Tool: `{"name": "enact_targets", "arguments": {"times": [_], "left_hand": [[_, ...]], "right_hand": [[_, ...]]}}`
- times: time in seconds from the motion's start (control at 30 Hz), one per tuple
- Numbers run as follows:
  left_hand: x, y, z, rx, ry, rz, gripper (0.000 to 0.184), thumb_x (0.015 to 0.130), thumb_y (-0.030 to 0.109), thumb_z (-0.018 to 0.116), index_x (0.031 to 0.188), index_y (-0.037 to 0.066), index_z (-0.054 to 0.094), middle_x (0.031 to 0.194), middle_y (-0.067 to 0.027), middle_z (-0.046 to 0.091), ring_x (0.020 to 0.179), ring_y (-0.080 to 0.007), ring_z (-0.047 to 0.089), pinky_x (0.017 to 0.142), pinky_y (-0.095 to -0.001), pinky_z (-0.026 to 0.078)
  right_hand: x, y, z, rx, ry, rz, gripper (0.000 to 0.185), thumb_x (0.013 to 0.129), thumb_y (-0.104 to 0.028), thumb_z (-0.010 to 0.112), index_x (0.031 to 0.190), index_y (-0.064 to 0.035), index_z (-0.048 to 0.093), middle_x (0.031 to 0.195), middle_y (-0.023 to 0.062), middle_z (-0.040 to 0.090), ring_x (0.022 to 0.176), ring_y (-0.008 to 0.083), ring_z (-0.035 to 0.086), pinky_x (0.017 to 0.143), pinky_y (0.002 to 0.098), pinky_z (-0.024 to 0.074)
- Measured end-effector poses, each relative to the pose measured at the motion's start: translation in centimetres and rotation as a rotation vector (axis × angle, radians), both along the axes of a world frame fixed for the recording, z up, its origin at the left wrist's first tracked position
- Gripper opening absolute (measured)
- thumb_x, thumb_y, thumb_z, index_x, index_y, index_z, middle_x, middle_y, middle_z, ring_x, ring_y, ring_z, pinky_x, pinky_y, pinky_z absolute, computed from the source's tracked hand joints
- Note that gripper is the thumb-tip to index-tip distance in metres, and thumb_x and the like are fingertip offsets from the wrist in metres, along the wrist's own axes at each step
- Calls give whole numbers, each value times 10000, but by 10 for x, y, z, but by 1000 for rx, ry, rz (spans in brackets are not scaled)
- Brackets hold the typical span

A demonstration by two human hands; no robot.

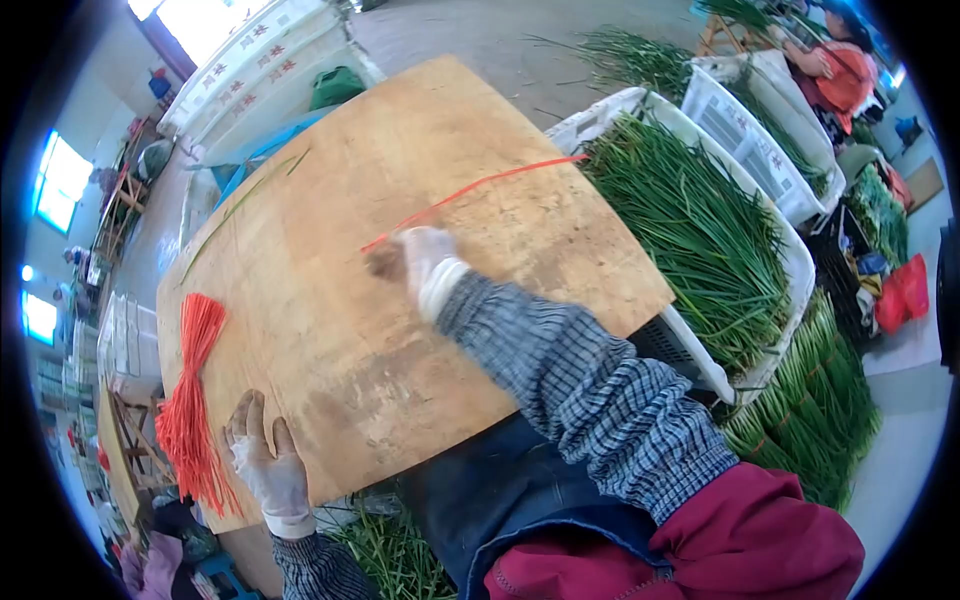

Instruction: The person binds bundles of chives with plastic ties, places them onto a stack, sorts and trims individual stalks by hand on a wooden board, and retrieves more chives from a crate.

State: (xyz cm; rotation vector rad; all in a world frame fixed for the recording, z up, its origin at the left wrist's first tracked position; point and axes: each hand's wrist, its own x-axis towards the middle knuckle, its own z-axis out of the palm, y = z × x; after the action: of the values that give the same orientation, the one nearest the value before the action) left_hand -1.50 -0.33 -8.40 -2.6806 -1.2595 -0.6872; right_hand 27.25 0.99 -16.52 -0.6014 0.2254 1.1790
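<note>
My left hand (265, 455), in a thin whitish glove with bare fingertips, rests at the near left edge of the wooden board (330, 340). Its fingers are apart and it holds nothing. Beside it lies a bundle of red plastic strips (190, 400), gathered narrow near its upper part and fanned out below. My right hand (420, 262), gloved too, is over the middle of the board, its fingers smeared by motion. A single red strip (490, 181) runs from just past those fingers to the board's far right edge. Whether the fingers grip the strip, I cannot tell.
White crates of long green stalks (690, 230) stand against the board's right side. Tied green bundles (805, 410) lie below them. Stacked white boxes (255, 80) stand at the far left. A person in orange (845, 75) sits at the upper right. Loose green leaves (390, 555) lie below the board.
</note>
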Motion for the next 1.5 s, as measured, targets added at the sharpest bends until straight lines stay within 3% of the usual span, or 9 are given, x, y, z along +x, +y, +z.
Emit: {"name": "enact_targets", "arguments": {"times": [0.27,0.5,0.63,0.77,0.97,1.0,1.1,1.27,1.5], "left_hand": [[112,-104,16,-387,-321,-347,279,792,-66,496,1051,-34,597,1108,-173,573,1051,-255,534,899,-323,414],[202,-185,-42,-814,-74,-1082,231,740,-70,569,955,-5,625,813,-104,656,707,-217,640,641,-275,498],[225,-212,-77,-1066,-58,-1093,244,739,-10,603,980,28,616,807,-73,650,701,-220,628,614,-300,501],[240,-221,-86,-1129,3,-1077,250,748,-15,596,993,32,612,807,-83,653,704,-229,634,621,-308,508],[253,-228,-91,-1220,66,-954,253,758,-22,576,1003,32,611,808,-84,656,701,-237,633,632,-310,507],[253,-228,-94,-1238,61,-939,252,760,-23,576,1003,30,612,808,-88,657,705,-236,635,635,-308,508],[255,-225,-100,-1286,53,-886,246,765,-23,574,1005,22,613,808,-101,658,719,-232,641,646,-304,508],[258,-224,-107,-1340,44,-818,232,771,-23,574,997,2,615,805,-117,660,736,-227,648,658,-298,509],[264,-227,-106,-1354,83,-788,220,795,-25,556,1007,-12,614,819,-122,659,737,-196,644,665,-276,511]], "right_hand": [[-2,-114,72,22,-382,242,171,836,-114,503,911,23,572,786,127,613,639,215,617,505,301,468],[136,-352,25,-522,-885,-238,275,801,-137,553,1003,41,605,796,87,639,620,105,595,499,197,441],[226,-508,-72,-1134,-1119,-435,352,778,-56,570,1122,16,549,861,107,636,672,138,618,482,220,463],[270,-584,-95,-1749,-1620,0,668,657,-57,628,1268,43,380,1140,226,528,1058,327,522,924,363,410],[305,-589,-144,-1889,-1560,659,839,629,-92,630,1342,44,210,1344,261,319,1222,363,375,1013,385,323],[304,-577,-129,-1864,-1387,718,771,682,-26,513,1373,-7,172,1419,211,213,1303,343,253,1053,369,275],[307,-568,-125,-1894,-1398,797,795,668,-58,573,1370,-18,202,1399,254,223,1256,364,327,1030,380,306],[320,-579,-140,-1808,-1426,806,695,738,-95,552,1357,-18,245,1064,246,557,1008,353,549,853,376,442],[315,-574,-135,-1783,-1483,863,671,756,-56,505,1364,-9,223,1058,257,550,967,353,569,828,383,449]]}}
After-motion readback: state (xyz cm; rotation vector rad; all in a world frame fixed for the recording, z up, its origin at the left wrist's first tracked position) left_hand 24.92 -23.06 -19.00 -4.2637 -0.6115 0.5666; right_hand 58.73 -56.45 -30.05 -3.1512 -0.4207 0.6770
